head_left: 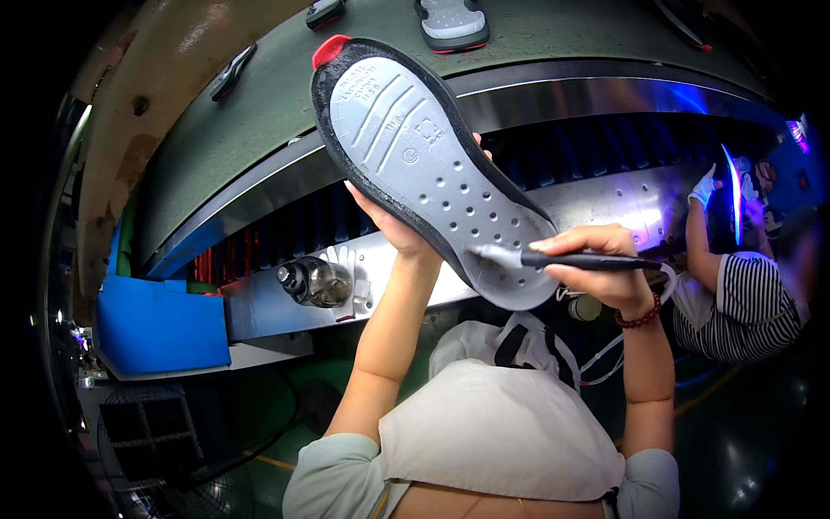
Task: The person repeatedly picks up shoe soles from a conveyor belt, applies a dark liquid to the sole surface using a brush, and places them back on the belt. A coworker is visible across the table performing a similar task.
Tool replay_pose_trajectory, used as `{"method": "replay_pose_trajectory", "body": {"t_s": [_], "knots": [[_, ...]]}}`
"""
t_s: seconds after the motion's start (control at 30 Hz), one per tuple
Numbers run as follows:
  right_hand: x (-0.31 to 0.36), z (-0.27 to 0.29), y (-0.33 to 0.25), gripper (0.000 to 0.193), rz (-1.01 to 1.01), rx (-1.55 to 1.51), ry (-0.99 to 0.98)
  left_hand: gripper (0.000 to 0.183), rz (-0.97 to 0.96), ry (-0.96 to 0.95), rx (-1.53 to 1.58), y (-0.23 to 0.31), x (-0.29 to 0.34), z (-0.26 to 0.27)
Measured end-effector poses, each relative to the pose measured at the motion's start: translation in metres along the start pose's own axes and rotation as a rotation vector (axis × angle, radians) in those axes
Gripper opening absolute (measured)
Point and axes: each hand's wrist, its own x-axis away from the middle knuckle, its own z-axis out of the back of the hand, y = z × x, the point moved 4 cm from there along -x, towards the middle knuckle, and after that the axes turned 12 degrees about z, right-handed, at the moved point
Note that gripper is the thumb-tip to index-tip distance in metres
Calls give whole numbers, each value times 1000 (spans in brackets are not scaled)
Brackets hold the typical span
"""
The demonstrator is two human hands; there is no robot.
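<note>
My left hand [393,227] holds up a shoe [415,147] from underneath, its grey sole with small holes facing me, black rim and a red tab at the toe end. My right hand [601,259] grips a black-handled brush [571,258], its pale bristles touching the heel part of the sole. Both forearms rise from the lower edge over my light apron.
A green conveyor belt [259,112] curves behind, carrying another shoe [452,22] and dark pieces. A metal ledge holds a clear bottle [313,281]. A blue box [160,324] sits at left. At right, a person in a striped shirt [748,303] with a white glove works.
</note>
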Motion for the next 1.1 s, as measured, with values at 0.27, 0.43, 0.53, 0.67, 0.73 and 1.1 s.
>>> {"method": "replay_pose_trajectory", "body": {"t_s": [0.27,0.43,0.53,0.67,0.73,1.1], "knots": [[9,4,-2,17,-35,-116,11,89,4,-34,-74,9,-2,1],[14,-5,-1,17,86,-9,-185,88,-23,10,-116,13,0,4],[20,2,1,18,-37,-192,-22,88,-1,28,-167,15,1,5],[22,-3,9,22,-70,36,-47,90,-63,195,-236,19,0,26],[22,-6,4,20,33,66,-212,91,-69,215,-255,20,2,26],[23,-25,24,17,-177,-856,408,78,115,-83,206,-31,50,4]]}}
